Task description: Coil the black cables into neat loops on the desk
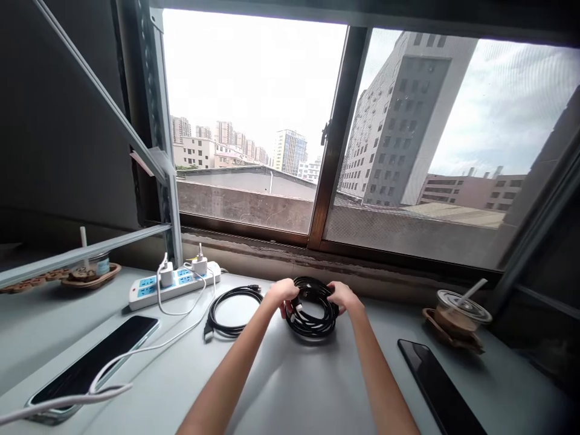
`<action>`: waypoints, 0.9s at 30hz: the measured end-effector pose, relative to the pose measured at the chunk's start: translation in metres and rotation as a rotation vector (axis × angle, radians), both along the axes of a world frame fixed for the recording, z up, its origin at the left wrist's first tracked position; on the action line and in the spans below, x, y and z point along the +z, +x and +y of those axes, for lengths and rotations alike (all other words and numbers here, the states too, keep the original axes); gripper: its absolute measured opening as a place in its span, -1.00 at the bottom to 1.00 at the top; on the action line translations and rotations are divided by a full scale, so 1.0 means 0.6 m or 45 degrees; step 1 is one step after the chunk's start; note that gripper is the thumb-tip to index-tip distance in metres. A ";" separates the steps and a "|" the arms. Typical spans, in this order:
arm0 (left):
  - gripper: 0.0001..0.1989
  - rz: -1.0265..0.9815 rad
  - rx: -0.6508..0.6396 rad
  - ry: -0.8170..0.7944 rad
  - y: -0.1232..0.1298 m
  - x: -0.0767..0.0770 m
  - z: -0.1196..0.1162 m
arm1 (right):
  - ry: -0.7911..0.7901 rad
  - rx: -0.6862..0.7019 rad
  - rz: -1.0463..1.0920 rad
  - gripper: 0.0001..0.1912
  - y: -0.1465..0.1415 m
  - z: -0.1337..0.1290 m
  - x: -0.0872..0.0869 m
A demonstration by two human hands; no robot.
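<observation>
Big black cable coil (312, 330) is between both hands near the window side of the surface (299, 386). Left hand (284, 293) has its fingers curled round one edge, right hand (343, 296) grips the other, probably so the loops don't spring apart. Smaller cable (230, 330) just lies looped to the left.

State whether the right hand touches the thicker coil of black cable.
Touching: the head view shows the right hand gripping the thicker coil on its right side.
</observation>
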State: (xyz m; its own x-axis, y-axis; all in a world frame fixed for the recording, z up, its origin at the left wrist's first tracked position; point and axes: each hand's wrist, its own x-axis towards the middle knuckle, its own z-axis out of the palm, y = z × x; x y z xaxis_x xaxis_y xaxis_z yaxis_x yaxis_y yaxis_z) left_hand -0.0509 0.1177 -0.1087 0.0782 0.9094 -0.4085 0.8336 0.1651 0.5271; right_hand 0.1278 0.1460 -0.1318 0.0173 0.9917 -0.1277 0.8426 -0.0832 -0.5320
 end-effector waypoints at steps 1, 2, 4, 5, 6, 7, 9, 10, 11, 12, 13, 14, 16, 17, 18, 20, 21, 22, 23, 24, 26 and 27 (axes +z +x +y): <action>-0.73 0.002 0.002 0.011 -0.002 0.003 -0.001 | -0.048 0.015 0.002 -0.72 -0.001 0.001 0.000; -0.74 0.008 0.009 0.023 -0.004 0.005 -0.002 | -0.091 0.026 0.006 -0.72 -0.003 0.001 -0.001; -0.75 0.042 0.046 0.051 -0.007 0.005 -0.002 | -0.134 0.026 0.013 -0.70 -0.005 0.000 -0.003; -0.75 0.062 0.072 0.065 -0.009 0.005 -0.002 | -0.140 0.018 0.016 -0.69 -0.005 -0.002 -0.003; -0.74 0.077 0.097 0.078 -0.012 0.006 -0.001 | -0.142 0.006 0.021 -0.68 -0.004 -0.004 -0.003; -0.72 0.082 0.120 0.090 -0.017 0.007 -0.001 | -0.141 -0.009 0.026 -0.68 -0.001 -0.006 0.000; -0.65 0.063 0.157 0.114 -0.033 0.016 0.000 | -0.125 -0.049 0.041 -0.68 0.006 -0.014 0.013; -0.62 0.047 0.175 0.125 -0.044 0.022 0.000 | -0.100 -0.069 0.055 -0.67 0.011 -0.018 0.024; -0.59 0.036 0.197 0.131 -0.056 0.030 -0.002 | -0.063 -0.085 0.077 -0.66 0.017 -0.024 0.037; -0.55 0.031 0.222 0.131 -0.070 0.038 -0.005 | -0.010 -0.090 0.112 -0.64 0.023 -0.030 0.052; -0.52 0.031 0.244 0.124 -0.084 0.046 -0.009 | 0.053 -0.087 0.158 -0.63 0.029 -0.038 0.067; -0.47 0.035 0.262 0.106 -0.098 0.054 -0.013 | 0.120 -0.065 0.220 -0.62 0.035 -0.046 0.083; -0.38 0.038 0.262 0.035 -0.123 0.066 -0.019 | 0.249 -0.002 0.351 -0.65 0.047 -0.066 0.113; -0.35 0.034 0.247 -0.016 -0.132 0.068 -0.020 | 0.306 0.027 0.410 -0.67 0.052 -0.076 0.126; -0.33 0.032 0.229 -0.067 -0.140 0.067 -0.019 | 0.356 0.048 0.460 -0.69 0.056 -0.086 0.137; -0.35 0.064 0.216 -0.169 -0.148 0.056 -0.013 | 0.445 0.051 0.521 -0.71 0.064 -0.106 0.153; -0.38 0.103 0.222 -0.220 -0.150 0.047 -0.008 | 0.484 0.039 0.534 -0.71 0.068 -0.115 0.159; -0.43 0.150 0.233 -0.273 -0.151 0.037 -0.002 | 0.521 0.021 0.538 -0.70 0.073 -0.124 0.164; -0.50 0.194 0.243 -0.327 -0.152 0.026 0.003 | 0.565 0.001 0.537 -0.69 0.079 -0.133 0.168; -0.56 0.224 0.247 -0.380 -0.154 0.017 0.008 | 0.618 -0.018 0.538 -0.69 0.086 -0.143 0.173; -0.63 0.232 0.239 -0.454 -0.163 0.004 0.014 | 0.748 -0.042 0.555 -0.68 0.100 -0.164 0.181; -0.64 0.221 0.234 -0.474 -0.170 0.001 0.015 | 0.814 -0.047 0.573 -0.67 0.107 -0.176 0.185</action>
